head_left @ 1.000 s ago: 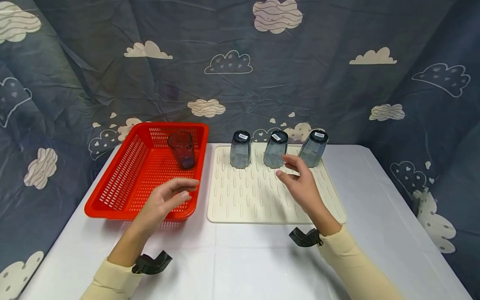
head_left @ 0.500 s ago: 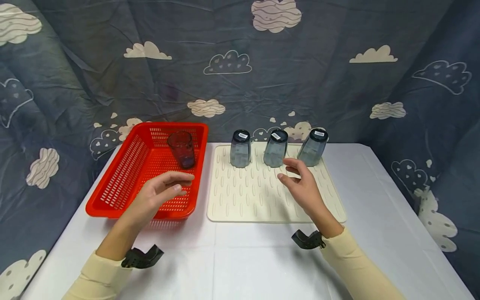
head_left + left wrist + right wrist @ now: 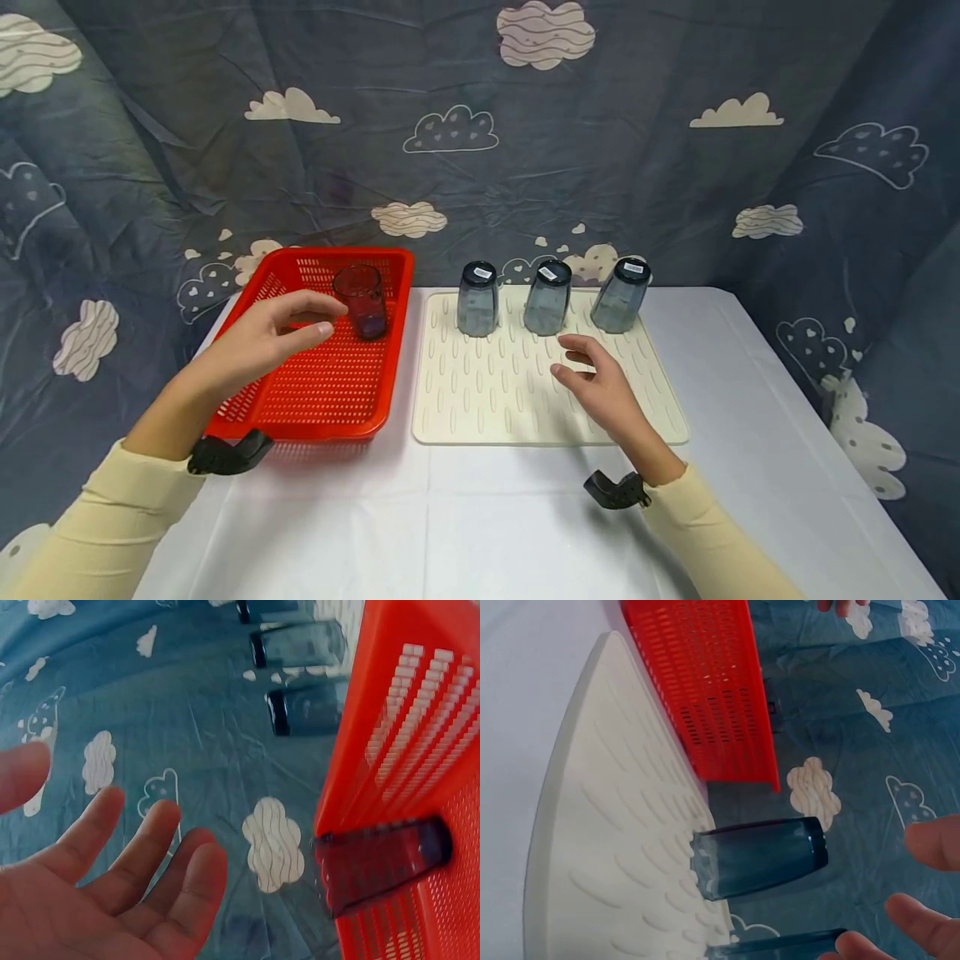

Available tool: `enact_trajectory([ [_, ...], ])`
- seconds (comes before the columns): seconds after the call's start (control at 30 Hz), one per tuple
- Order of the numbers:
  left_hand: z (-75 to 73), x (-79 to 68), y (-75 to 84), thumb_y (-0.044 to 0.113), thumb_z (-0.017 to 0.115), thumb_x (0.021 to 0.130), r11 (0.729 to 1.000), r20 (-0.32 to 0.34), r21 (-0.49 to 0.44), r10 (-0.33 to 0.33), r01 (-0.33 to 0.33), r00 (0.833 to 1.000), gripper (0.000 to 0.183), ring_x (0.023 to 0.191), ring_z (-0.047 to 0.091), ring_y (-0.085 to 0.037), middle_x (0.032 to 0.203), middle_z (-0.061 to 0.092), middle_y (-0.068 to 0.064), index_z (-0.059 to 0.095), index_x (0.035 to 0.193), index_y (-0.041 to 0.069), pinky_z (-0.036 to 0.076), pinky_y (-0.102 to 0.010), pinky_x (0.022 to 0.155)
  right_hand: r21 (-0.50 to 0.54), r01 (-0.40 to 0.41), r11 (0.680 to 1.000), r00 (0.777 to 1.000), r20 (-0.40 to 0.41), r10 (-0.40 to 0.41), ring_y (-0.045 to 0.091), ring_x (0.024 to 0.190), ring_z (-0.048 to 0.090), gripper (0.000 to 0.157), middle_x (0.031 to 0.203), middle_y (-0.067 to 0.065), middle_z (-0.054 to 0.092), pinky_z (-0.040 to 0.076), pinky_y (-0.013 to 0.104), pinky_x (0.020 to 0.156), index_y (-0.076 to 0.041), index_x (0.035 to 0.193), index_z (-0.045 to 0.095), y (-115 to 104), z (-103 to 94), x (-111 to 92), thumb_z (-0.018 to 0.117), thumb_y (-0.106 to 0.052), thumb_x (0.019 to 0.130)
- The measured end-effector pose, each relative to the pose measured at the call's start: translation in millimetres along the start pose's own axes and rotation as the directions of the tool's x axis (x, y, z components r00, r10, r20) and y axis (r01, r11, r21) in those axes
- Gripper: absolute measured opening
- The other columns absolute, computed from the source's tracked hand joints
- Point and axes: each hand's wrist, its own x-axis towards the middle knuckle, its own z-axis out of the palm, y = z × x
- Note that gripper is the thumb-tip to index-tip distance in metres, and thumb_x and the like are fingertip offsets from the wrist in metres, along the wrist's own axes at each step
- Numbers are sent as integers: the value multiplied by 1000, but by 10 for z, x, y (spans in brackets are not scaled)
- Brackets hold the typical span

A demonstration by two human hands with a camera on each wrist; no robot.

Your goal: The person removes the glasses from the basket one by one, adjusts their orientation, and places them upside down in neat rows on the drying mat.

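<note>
My left hand (image 3: 266,342) hovers over the left part of the red plastic basket (image 3: 401,350), fingers loosely bent and holding nothing. One clear drinking glass (image 3: 362,302) stands upright in the basket's back right corner, a short way right of that hand; the left wrist view shows the glass (image 3: 379,862) apart from the fingers. Above the cream drying mat (image 3: 480,408) my right hand (image 3: 600,383) hangs with relaxed fingers, touching nothing. Behind it, three bluish glasses stand upside down in a row: left glass (image 3: 477,304), middle glass (image 3: 547,300), right glass (image 3: 621,298).
A white cloth covers the table (image 3: 480,517). Directly behind the basket and mat hangs a dark curtain (image 3: 450,75) with cloud prints. The basket's raised right wall stands beside the mat's left edge.
My left hand has moved left and up, from the basket's front right rim to over its left part. My right hand has dropped slightly toward the front. The glasses stay put.
</note>
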Motion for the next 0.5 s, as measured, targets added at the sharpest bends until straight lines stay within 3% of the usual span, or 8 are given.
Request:
enact_trajectory([
  [0.17,-118,148,55,28,58,99,995,10,95,-20,19,1000,40,125,51,-32,140,55,-12,56,135,12,48,-58,100,-10,15,1000,1000,21,-15,36,138,43,49,149,17,46,39,54,110,-5,144,44,48,21,3,58,-16,98],
  [0.5,-220,326,121,29,55,100,992,7,130,3,-3,1000,40,127,49,-32,138,56,-14,56,134,9,44,-60,103,-2,31,1000,999,19,-31,36,137,44,47,148,16,47,39,54,110,-5,143,46,50,27,-21,58,-16,98],
])
